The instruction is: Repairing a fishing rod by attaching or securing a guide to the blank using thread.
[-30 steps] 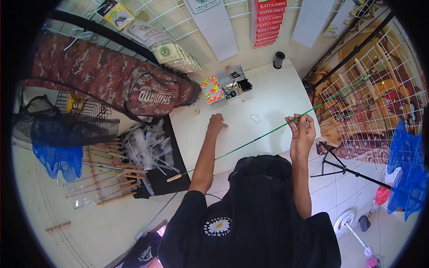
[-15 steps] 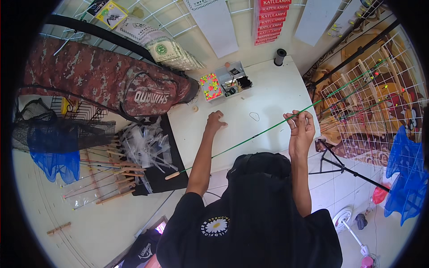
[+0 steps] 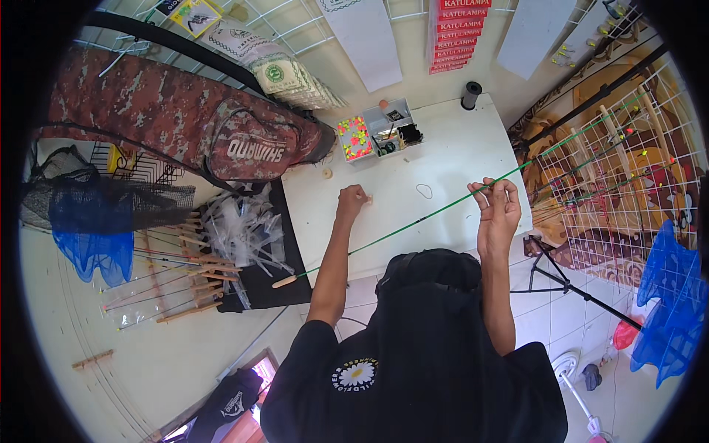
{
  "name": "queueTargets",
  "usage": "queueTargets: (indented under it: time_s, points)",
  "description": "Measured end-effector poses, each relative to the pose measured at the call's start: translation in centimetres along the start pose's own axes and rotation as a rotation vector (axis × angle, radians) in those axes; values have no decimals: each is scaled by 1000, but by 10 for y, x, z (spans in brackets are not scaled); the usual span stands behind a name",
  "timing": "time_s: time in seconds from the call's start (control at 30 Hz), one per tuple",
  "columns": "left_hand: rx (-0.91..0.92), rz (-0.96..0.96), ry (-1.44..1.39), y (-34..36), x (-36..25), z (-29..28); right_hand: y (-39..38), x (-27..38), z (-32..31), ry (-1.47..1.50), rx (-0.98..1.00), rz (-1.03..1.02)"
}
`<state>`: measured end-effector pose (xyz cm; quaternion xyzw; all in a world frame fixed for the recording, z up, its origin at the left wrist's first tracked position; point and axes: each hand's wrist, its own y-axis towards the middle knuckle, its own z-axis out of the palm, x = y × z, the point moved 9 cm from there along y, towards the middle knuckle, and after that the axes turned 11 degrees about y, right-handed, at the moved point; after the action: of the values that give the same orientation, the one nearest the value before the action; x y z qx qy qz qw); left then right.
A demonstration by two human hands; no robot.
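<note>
Left hand [image 3: 352,201] shifted slightly, fingers hide small object — rod [image 3: 443,210] tip blurred

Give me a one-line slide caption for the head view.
Right hand pinches a thin green rod above a white table; left hand rests fisted on the tabletop.

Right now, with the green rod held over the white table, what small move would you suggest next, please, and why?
Probably bring the left hand across to the green rod. That hand rests as a fist on the white table, apart from the rod, while only the right hand pinches it, leaving the long rod poorly steadied.
</note>
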<state>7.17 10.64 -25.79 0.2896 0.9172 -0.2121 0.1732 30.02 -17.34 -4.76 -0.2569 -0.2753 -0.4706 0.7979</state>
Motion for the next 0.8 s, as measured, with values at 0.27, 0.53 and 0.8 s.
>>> queueTargets:
  time_s: [0.27,0.53,0.8]
  points:
    - [19,-13,-254,0,13,-3,0,-1,1,36,6,24]
    - [1,-11,-586,-7,13,-32,1,1,1,50,13,6]
    - [191,-129,-433,-16,27,-10,0,3,0,56,-7,-1]
